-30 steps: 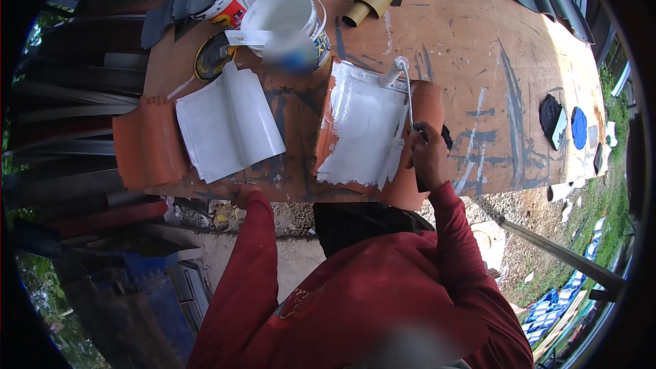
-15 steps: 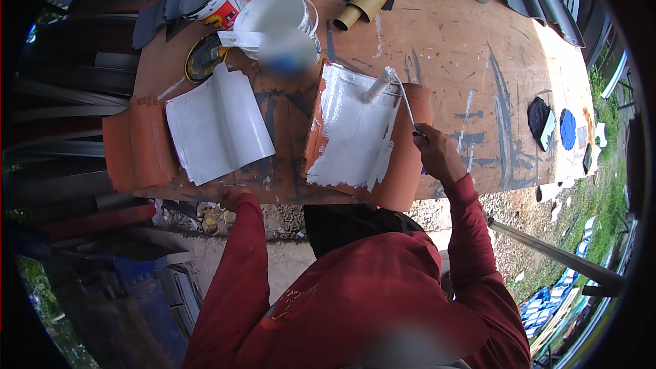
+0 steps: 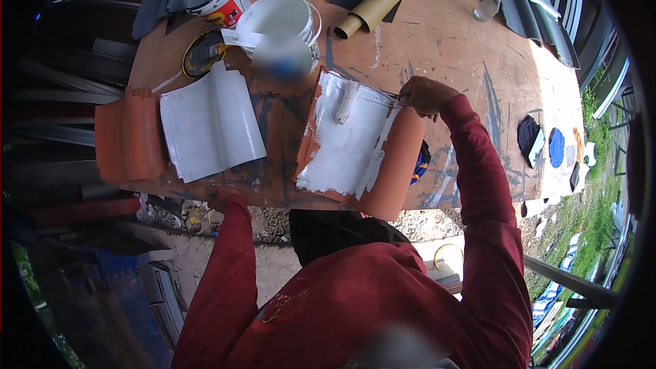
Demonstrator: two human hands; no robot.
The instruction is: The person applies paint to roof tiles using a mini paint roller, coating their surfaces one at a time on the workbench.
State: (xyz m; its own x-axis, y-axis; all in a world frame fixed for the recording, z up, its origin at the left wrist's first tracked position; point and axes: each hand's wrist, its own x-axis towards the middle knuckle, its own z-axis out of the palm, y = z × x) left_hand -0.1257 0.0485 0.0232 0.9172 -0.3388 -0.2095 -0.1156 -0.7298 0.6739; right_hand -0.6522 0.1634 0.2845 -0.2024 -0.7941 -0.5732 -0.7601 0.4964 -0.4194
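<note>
My right hand point(image 3: 425, 97) is closed round the handle of a paint roller. The white roller head point(image 3: 346, 102) lies on the upper part of an orange roof tile point(image 3: 398, 157), whose left and middle are coated in wet white paint with ragged edges. Bare orange shows along the tile's right side and left edge. My left hand point(image 3: 224, 196) rests at the table's near edge, its fingers dark and unclear, below a white-painted tile point(image 3: 213, 124). Left of that tile sits an unpainted orange tile point(image 3: 130, 138).
On the wooden table point(image 3: 451, 48) stand a white bucket point(image 3: 277, 17), a smaller paint can point(image 3: 222, 3), a dark lid point(image 3: 203, 53) and a brown tube-shaped tile point(image 3: 383, 1). Grey tiles point(image 3: 517, 10), a bottle point(image 3: 487, 9) and a dark cap point(image 3: 527, 138) are farther right.
My right hand has moved up to the tile's top right corner. The roller head has gone left across the painted surface. My left hand stays at the table edge.
</note>
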